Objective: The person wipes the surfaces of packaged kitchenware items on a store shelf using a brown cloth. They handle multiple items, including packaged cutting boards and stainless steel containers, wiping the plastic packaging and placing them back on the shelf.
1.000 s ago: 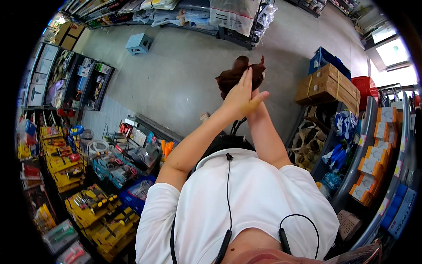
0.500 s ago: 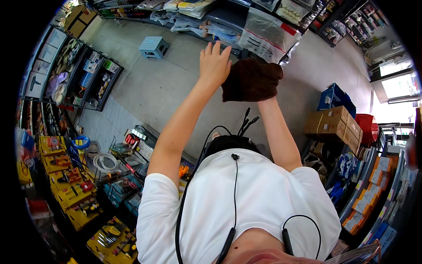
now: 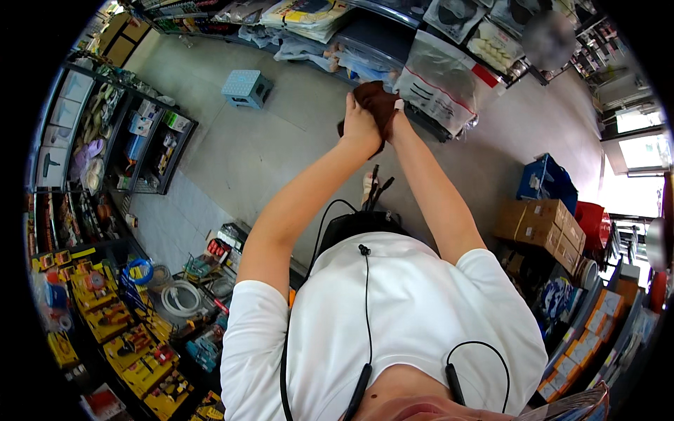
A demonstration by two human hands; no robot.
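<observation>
Head view: to the right of the blue stool [image 3: 246,89], the left grip [image 3: 361,131] holds a bunched brown cloth [image 3: 378,102]. The right grip [image 3: 397,122], farther from the stool, touches the cloth, partly covered; its closure I cannot tell.

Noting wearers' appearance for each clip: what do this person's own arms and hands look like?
Short white sleeves end above the elbows; both forearms are bare, with no watch or cable visible on them. The left hand is ungloved. The right hand is mostly hidden.
</observation>
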